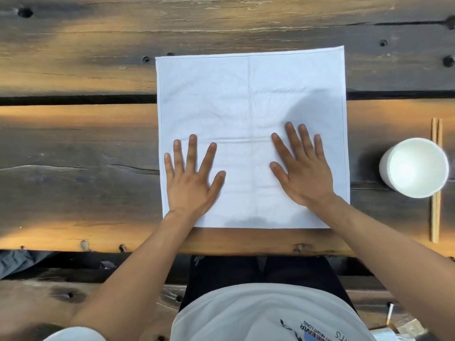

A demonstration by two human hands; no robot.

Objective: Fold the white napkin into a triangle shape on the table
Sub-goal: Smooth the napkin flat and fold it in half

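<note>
The white napkin (251,114) lies fully unfolded in the centre of the frame, a flat square on the dark plank table (73,148), its near edge close to the table's lower edge. No fold toward a triangle has been made — all four corners are out, so the whole diagonal fold is left to do. Only old creases show: one faint line running up the middle and one across, just at the fingertips.

The left hand (192,180) rests flat on the lower left part of the cloth, fingers spread wide; the right hand (302,173) lies flat on the lower right part, fingers straight and fanned a little. Neither pinches anything — both seem to be smoothing or pinning the cloth.

Being square, the napkin has no real long axis; its sides run nearly parallel to the frame edges, turned very slightly, the upper right corner sitting higher than the upper left.

At the right of the frame stand a white cup (416,168) and chopsticks (435,212).
</note>
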